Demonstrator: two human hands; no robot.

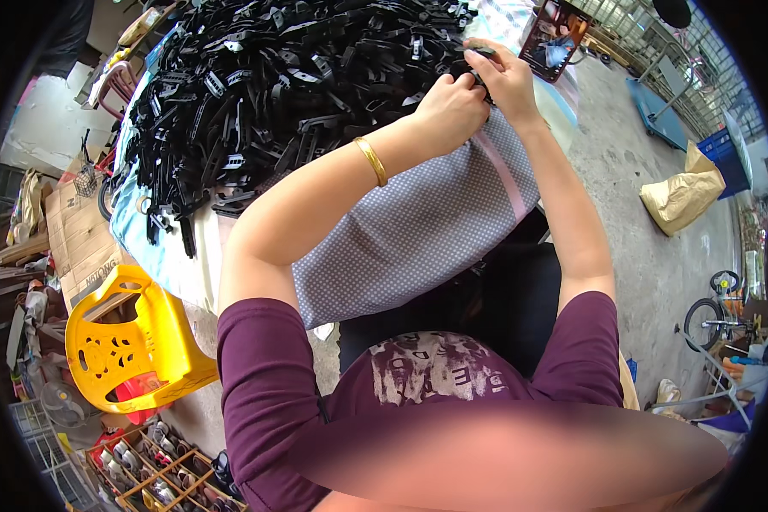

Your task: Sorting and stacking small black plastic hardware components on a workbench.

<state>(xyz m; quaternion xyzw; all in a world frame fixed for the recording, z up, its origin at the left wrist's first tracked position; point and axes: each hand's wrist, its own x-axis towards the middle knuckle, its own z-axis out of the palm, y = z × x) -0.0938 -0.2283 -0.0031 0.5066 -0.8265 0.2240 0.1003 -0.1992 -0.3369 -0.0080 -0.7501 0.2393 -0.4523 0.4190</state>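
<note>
A wide heap of small black plastic parts point(256, 94) covers the table in front of me. At its right edge my two hands meet. My left hand point(452, 109) is closed, its fingers curled against a black plastic part point(481, 75). My right hand point(510, 84) bends over the same piece from the right, thumb and fingers closed on it. Most of that piece is hidden by my fingers. Below my hands hangs a grey dotted cloth point(410, 230) with a pink stripe. A gold bracelet point(371, 161) circles my left wrist.
A phone-like screen point(555, 41) stands just beyond my right hand. At the left is a yellow plastic chair point(136, 341), above a wooden shoe rack point(158, 469). A tan sack point(684, 192) and a blue platform cart point(654, 111) stand on the floor at the right.
</note>
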